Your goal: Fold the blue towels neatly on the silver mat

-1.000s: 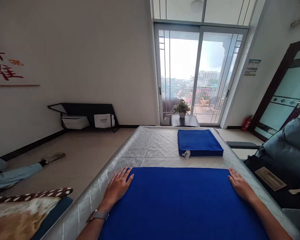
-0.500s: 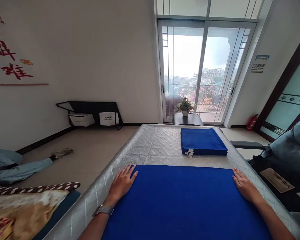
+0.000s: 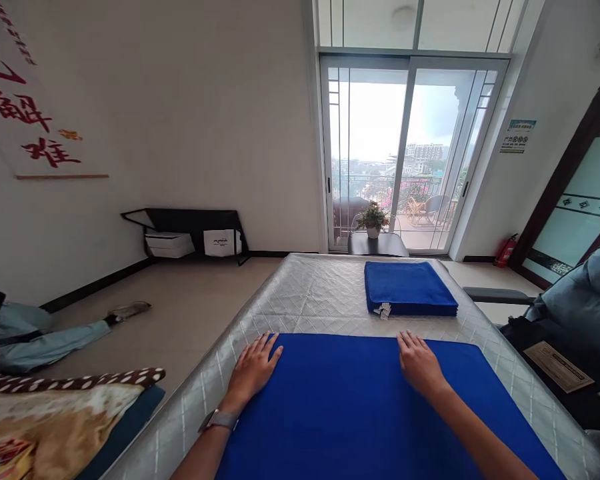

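Observation:
A flat blue cloth (image 3: 340,413) lies spread over a table with a silvery quilted cover (image 3: 300,293). My left hand (image 3: 254,368) rests open on the cloth's far left corner, fingers stretched out and pointing away from me. Toward the middle of the cloth's far edge, my right hand (image 3: 420,363) lies flat on it, fingers extended and side by side. Neither hand grips anything. Beyond the cloth sits a neat folded blue stack (image 3: 410,287), with white tags (image 3: 383,310) sticking out at its near left corner.
A grey armchair (image 3: 580,300) with a black item and a brown card (image 3: 559,365) stands close on the right. At left are a patterned blanket (image 3: 70,413) and a person's leg (image 3: 65,340). A potted plant (image 3: 373,219) stands on a chair by the glass door.
My right hand has moved left from the cloth's far right corner to nearer the middle of its far edge. My left hand stays at the left corner. The view has tilted slightly up.

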A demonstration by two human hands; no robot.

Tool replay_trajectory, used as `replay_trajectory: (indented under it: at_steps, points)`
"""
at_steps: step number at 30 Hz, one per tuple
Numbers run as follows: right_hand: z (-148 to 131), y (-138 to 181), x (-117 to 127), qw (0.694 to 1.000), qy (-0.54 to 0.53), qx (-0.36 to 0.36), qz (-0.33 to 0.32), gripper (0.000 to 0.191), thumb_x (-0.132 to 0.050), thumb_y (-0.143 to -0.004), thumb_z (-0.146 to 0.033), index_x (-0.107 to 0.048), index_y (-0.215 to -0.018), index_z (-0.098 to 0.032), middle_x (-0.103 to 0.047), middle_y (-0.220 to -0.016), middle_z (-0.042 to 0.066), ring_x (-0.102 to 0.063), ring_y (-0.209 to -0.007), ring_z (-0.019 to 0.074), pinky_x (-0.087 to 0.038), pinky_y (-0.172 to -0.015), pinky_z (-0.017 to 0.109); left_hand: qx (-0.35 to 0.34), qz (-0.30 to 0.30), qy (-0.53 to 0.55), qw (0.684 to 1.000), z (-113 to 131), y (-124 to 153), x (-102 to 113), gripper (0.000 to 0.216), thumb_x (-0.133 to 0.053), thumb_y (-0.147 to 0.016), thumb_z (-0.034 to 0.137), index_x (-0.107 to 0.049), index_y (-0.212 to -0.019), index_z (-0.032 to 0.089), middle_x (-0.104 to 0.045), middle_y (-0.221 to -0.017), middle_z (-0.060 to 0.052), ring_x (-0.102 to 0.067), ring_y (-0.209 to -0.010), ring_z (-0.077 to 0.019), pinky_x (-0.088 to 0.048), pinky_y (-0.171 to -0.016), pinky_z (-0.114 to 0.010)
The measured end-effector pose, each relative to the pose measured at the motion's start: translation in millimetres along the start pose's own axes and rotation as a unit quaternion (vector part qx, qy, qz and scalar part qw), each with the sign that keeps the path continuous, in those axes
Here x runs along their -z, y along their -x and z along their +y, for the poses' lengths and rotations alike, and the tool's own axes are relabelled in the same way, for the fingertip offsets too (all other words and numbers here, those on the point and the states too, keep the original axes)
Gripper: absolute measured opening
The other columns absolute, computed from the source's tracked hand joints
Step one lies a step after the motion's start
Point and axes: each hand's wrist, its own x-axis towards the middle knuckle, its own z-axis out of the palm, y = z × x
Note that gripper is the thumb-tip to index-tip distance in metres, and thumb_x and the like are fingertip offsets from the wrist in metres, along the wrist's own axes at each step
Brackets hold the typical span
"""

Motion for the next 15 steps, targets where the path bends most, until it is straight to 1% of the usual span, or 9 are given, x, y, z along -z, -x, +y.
replay_trajectory:
  at_steps: [2, 4, 6, 8, 9, 11, 13, 15]
  points:
    - [-59.6, -11.5, 1.8, 0.994, -0.088, 0.064, -0.005, 0.054, -0.030, -0.102, -0.025, -0.048, -0.150, -0.012, -0.046, -0.156, 0.012, -0.040, -0.146, 0.0244, -0.029, -0.123, 0.041, -0.001, 0.005, -0.005, 1.000, -0.3, 0.0, -0.5, 0.058, -0.033, -0.102, 0.048, -0.044, -0.153, 0.022, -0.041, -0.162, -0.010, -0.035, -0.150, -0.0273, -0.024, -0.123, -0.051]
    - [-111.8, -19.7, 0.2, 0.980, -0.162, 0.118, -0.015, 0.055, -0.029, -0.104, -0.033, -0.044, -0.153, -0.013, -0.042, -0.159, 0.011, -0.037, -0.148, 0.0234, -0.028, -0.123, 0.041, 0.000, 0.006, -0.007, 1.000, 0.1, 0.5, 0.6, 0.058, -0.033, -0.102, 0.047, -0.044, -0.153, 0.021, -0.041, -0.162, -0.009, -0.036, -0.150, -0.0273, -0.024, -0.123, -0.051]
    - [-152.9, -26.0, -3.6, 0.965, -0.209, 0.153, -0.030, 0.057, -0.027, -0.105, -0.039, -0.040, -0.155, -0.014, -0.038, -0.161, 0.011, -0.033, -0.150, 0.0236, -0.026, -0.124, 0.042, -0.003, 0.002, -0.011, 1.000, 1.0, 1.3, 3.0, 0.059, -0.033, -0.102, 0.048, -0.044, -0.153, 0.021, -0.042, -0.161, -0.010, -0.036, -0.149, -0.0275, -0.025, -0.123, -0.051]
    - [-180.9, -31.6, -8.4, 0.957, -0.232, 0.166, -0.046, 0.061, -0.027, -0.105, -0.044, -0.037, -0.156, -0.012, -0.035, -0.162, 0.012, -0.029, -0.151, 0.0245, -0.025, -0.125, 0.043, -0.008, 0.000, -0.017, 1.000, 2.0, 2.0, 5.9, 0.059, -0.032, -0.102, 0.048, -0.045, -0.153, 0.021, -0.043, -0.161, -0.010, -0.037, -0.149, -0.0275, -0.027, -0.122, -0.051]
    - [-189.6, -34.1, -10.8, 0.956, -0.237, 0.165, -0.054, 0.062, -0.028, -0.105, -0.046, -0.036, -0.156, -0.011, -0.033, -0.163, 0.013, -0.027, -0.152, 0.0250, -0.024, -0.125, 0.044, -0.010, -0.001, -0.022, 1.000, 2.4, 2.3, 7.0, 0.060, -0.032, -0.102, 0.049, -0.045, -0.153, 0.020, -0.043, -0.161, -0.010, -0.037, -0.149, -0.0274, -0.027, -0.122, -0.050]
    - [-196.4, -38.1, -14.8, 0.955, -0.243, 0.155, -0.067, 0.065, -0.028, -0.105, -0.049, -0.034, -0.157, -0.011, -0.030, -0.164, 0.013, -0.025, -0.153, 0.0255, -0.022, -0.125, 0.045, -0.014, -0.004, -0.028, 0.999, 2.9, 2.7, 8.3, 0.060, -0.032, -0.102, 0.049, -0.045, -0.153, 0.020, -0.043, -0.160, -0.011, -0.037, -0.149, -0.0274, -0.028, -0.122, -0.050]
    - [-189.9, -39.5, -17.1, 0.956, -0.245, 0.144, -0.077, 0.067, -0.027, -0.105, -0.050, -0.031, -0.158, -0.011, -0.027, -0.165, 0.013, -0.022, -0.153, 0.0250, -0.019, -0.126, 0.046, -0.016, -0.005, -0.028, 0.999, 2.7, 2.7, 8.0, 0.060, -0.032, -0.102, 0.048, -0.045, -0.153, 0.020, -0.044, -0.160, -0.011, -0.038, -0.149, -0.0275, -0.028, -0.122, -0.050]
    - [-172.3, -37.7, -17.3, 0.957, -0.241, 0.135, -0.087, 0.067, -0.025, -0.105, -0.051, -0.028, -0.159, -0.012, -0.025, -0.165, 0.012, -0.019, -0.154, 0.0239, -0.016, -0.127, 0.045, -0.014, -0.004, -0.023, 1.000, 2.1, 2.5, 6.9, 0.059, -0.032, -0.102, 0.048, -0.044, -0.153, 0.020, -0.043, -0.161, -0.010, -0.037, -0.149, -0.0274, -0.027, -0.122, -0.050]
